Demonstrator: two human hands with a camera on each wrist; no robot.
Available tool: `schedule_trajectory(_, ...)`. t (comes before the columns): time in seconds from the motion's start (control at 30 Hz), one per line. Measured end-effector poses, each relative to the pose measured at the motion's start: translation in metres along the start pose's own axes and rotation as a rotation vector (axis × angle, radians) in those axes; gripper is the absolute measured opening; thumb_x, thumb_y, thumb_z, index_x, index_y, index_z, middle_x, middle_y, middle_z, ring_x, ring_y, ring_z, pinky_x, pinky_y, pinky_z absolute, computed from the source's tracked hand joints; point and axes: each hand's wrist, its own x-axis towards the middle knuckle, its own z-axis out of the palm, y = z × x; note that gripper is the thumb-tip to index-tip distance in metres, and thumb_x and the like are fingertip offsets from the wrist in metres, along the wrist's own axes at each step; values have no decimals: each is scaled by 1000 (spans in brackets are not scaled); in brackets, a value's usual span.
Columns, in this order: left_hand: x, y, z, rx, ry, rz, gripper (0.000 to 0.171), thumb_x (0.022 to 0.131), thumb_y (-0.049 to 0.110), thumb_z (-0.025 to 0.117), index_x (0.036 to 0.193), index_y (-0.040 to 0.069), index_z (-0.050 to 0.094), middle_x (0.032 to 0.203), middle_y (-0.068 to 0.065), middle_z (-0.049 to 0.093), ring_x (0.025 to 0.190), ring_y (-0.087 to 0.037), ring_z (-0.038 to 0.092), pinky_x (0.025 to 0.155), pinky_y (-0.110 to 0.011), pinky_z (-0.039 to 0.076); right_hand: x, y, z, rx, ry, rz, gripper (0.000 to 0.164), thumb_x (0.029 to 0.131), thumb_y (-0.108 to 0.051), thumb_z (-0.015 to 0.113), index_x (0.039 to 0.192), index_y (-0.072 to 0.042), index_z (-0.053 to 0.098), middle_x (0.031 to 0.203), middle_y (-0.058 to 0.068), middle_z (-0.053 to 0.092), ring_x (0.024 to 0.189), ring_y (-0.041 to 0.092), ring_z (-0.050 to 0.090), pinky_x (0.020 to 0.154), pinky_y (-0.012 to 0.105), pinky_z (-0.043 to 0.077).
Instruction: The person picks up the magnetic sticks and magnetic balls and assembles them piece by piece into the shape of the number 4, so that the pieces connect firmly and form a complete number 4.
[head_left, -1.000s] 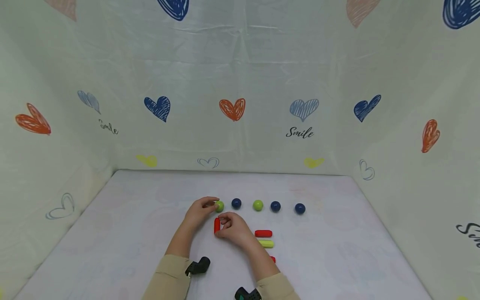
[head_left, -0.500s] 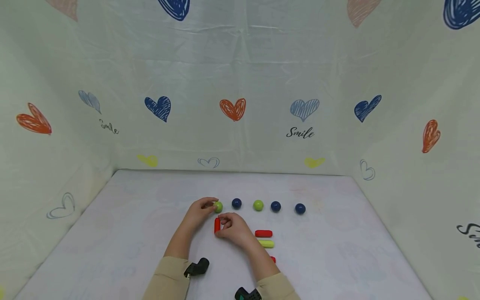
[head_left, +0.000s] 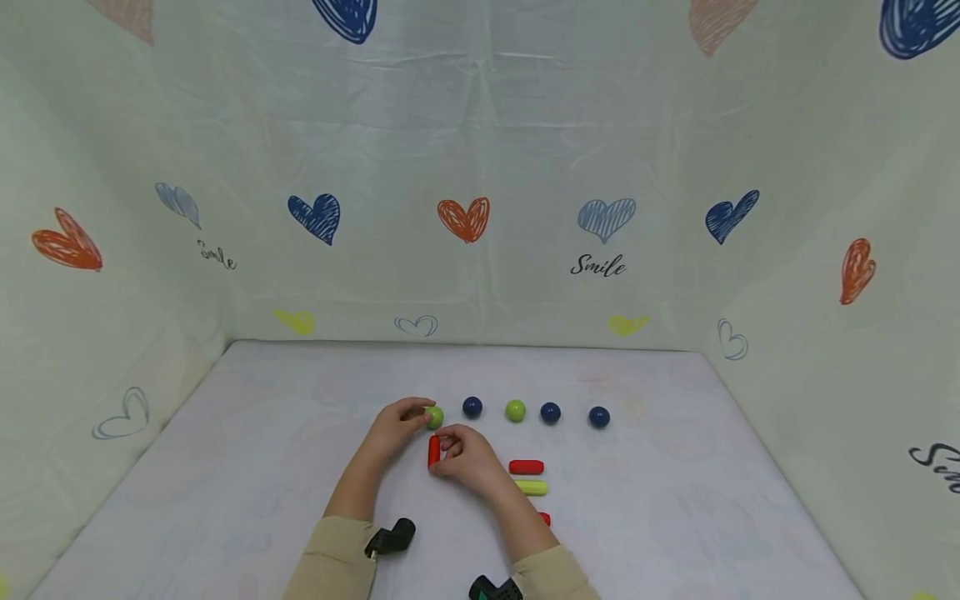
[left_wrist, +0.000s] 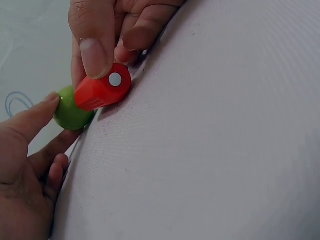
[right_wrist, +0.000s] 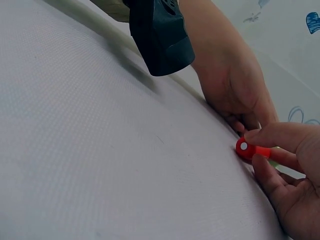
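Observation:
Between thumb and fingers my left hand (head_left: pixel 393 427) pinches a glossy green ball (left_wrist: pixel 71 114) at the left end of a row of balls. My right hand (head_left: pixel 471 460) holds a red magnetic rod (head_left: pixel 434 452) by its sides, the rod pointing away from me. A round silvery disc (left_wrist: pixel 115 79) shows in the rod's near end. In the left wrist view the rod's far end overlaps the ball, hiding where the two meet. Seen from the right wrist, the red rod (right_wrist: pixel 260 151) lies low over the white table between thumb and fingertips.
To the right sit a dark blue ball (head_left: pixel 472 407), a green ball (head_left: pixel 515 410) and two more blue balls (head_left: pixel 551 413). Beside the right forearm lie a red rod (head_left: pixel 527 467), a yellow-green rod (head_left: pixel 534 488) and another red rod (head_left: pixel 545 519), partly covered by the arm.
My left hand has drawn the green ball slightly left and toward me, closer to the far end of the red rod. The right hand and its rod stay almost in place.

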Motion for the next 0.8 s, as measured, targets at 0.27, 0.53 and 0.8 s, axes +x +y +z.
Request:
schedule_trajectory(0.27, -3, 2, -1, 13, -11, 3, 26, 92, 16, 68, 117, 11, 69, 116, -10, 64, 106, -27, 57, 93, -49, 45, 0, 2, 1, 6, 20, -5, 40, 77, -8, 80, 113, -6, 63, 86, 0, 58, 76, 15, 53, 66, 25, 47)
schedule_trajectory(0.53, -4, 4, -1, 29, -20, -9, 25, 93, 16, 67, 117, 12, 70, 113, -8, 64, 104, -25, 58, 92, -47, 46, 0, 2, 0, 34, 31, 8, 41, 77, -6, 80, 114, -7, 62, 87, 2, 57, 75, 16, 52, 65, 26, 46)
schedule_trajectory(0.8, -4, 2, -2, 40, -41, -8, 23, 92, 16, 68, 115, 13, 71, 112, -6, 66, 102, -23, 58, 92, -47, 47, 0, 1, 2, 58, 34, 13, 42, 77, -4, 80, 115, -6, 61, 88, 1, 57, 76, 16, 53, 65, 24, 47)
